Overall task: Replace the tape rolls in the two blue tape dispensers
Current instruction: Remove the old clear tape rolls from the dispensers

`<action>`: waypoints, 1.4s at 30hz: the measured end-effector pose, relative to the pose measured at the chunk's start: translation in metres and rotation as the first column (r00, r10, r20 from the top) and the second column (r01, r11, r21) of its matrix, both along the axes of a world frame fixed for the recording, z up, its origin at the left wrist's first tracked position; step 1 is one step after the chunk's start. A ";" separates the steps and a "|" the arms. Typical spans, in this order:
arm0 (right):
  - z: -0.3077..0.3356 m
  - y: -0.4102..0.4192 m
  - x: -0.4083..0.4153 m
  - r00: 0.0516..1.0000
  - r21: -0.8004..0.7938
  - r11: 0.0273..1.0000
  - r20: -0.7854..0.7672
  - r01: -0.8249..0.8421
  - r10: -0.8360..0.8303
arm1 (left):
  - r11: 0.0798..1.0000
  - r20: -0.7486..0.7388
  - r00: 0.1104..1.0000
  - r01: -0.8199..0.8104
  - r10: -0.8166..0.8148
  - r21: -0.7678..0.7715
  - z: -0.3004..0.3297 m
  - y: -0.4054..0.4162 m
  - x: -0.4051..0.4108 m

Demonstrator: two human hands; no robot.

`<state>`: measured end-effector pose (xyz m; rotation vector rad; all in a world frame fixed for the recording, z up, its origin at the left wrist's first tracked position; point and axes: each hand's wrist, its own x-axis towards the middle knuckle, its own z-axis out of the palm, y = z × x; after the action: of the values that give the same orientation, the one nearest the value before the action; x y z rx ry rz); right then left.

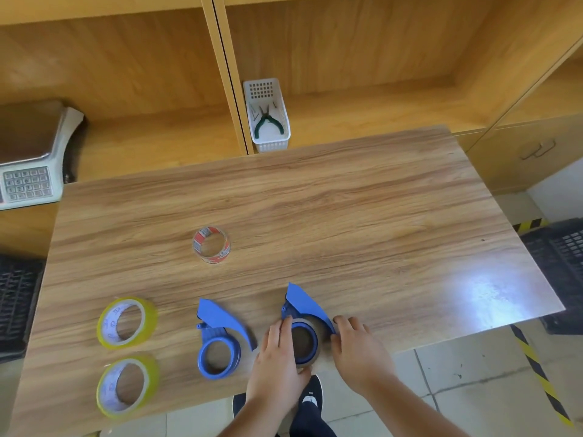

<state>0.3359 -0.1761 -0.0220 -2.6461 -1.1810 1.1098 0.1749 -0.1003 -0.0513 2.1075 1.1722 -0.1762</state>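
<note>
Two blue tape dispensers lie near the table's front edge. The left dispenser has a bare hub with no roll on it. The right dispenser carries a nearly used-up roll around its hub. My left hand grips that roll from the left, and my right hand holds the dispenser's right side. Two full yellowish tape rolls lie flat at the front left. A clear spent core with red print stands further back, left of centre.
The wooden table stands against wooden shelving. A white basket with green pliers sits on the shelf behind. A weighing scale is at the far left. Black crates flank the table on the floor.
</note>
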 end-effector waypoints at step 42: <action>0.009 0.083 0.037 0.971 0.088 0.972 0.082 0.217 -0.224 | 0.990 0.024 0.999 -0.034 0.031 0.136 -0.002 0.195 0.117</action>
<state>0.3732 -0.0927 -0.0129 -2.7109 -0.8929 0.8957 0.2921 0.0945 -0.0531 2.2011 1.2358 -0.0594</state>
